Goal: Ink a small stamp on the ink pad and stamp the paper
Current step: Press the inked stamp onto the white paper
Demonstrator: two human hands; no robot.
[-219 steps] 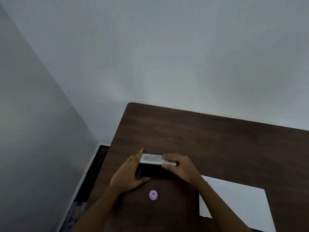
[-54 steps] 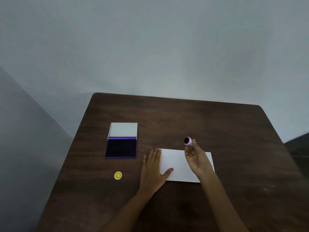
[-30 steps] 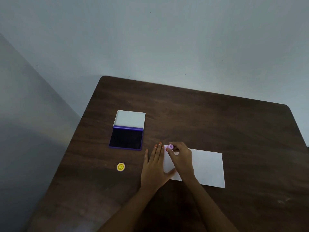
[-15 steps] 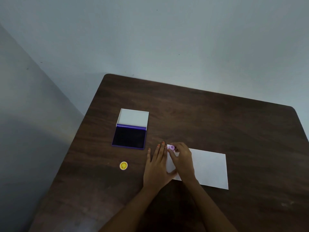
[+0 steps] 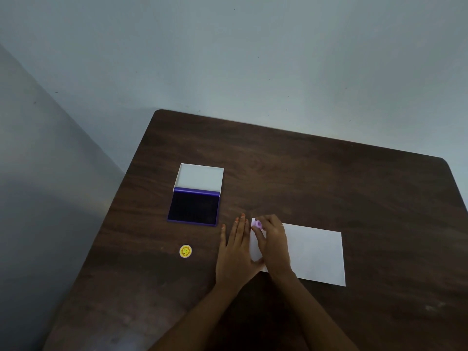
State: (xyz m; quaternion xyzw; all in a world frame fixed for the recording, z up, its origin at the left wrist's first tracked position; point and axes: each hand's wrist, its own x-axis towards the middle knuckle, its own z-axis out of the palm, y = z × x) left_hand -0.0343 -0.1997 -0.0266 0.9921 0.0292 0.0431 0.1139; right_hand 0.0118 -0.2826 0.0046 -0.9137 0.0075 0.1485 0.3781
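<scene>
A white sheet of paper point(image 5: 315, 254) lies on the dark wooden table point(image 5: 329, 178). My right hand point(image 5: 274, 243) grips a small pink stamp point(image 5: 258, 224) and holds it down on the paper's top left corner. Flat beside it, my left hand point(image 5: 235, 253) has its fingers spread, with the thumb resting on the paper's left edge. The ink pad point(image 5: 195, 209) lies open to the left, its dark purple pad showing and its white lid point(image 5: 200, 177) folded back.
A small round yellow stamp point(image 5: 185, 251) stands on the table below the ink pad. Pale walls rise behind and to the left of the table, whose left edge runs close to the side wall.
Since 1.8 s ago my right hand has brought the pink stamp down from the air onto the paper's top left corner. Over the last half second both hands stay put.
</scene>
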